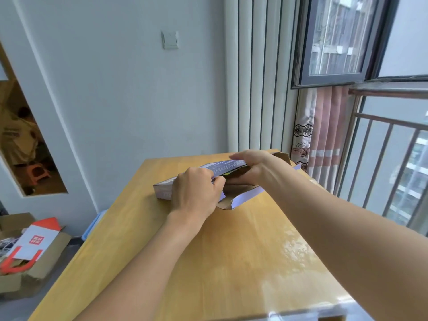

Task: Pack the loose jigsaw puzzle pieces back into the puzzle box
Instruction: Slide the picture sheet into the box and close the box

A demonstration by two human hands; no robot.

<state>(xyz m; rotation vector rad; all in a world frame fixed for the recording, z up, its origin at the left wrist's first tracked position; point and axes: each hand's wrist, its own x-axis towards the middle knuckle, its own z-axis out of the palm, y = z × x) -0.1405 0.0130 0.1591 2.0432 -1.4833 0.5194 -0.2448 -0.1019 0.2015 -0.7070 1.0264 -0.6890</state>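
Observation:
The flat purple puzzle box (163,189) lies on the far part of the wooden table (231,251), its near-right end open with cardboard flaps (245,196) spread out. My left hand (196,193) grips the box's near edge beside the opening, fingers curled on the lid's rim. My right hand (250,167) holds the raised top panel, fingers over it and thumb underneath at the mouth. Something yellow-green shows just inside the opening. No loose puzzle pieces are visible on the table.
A window with a metal railing (382,147) runs along the right, with a pink curtain (322,140) behind the table's far corner. Cardboard boxes and a red-and-white paper bag (34,246) sit on the floor at left. A blue bin (92,224) stands by the table's left edge.

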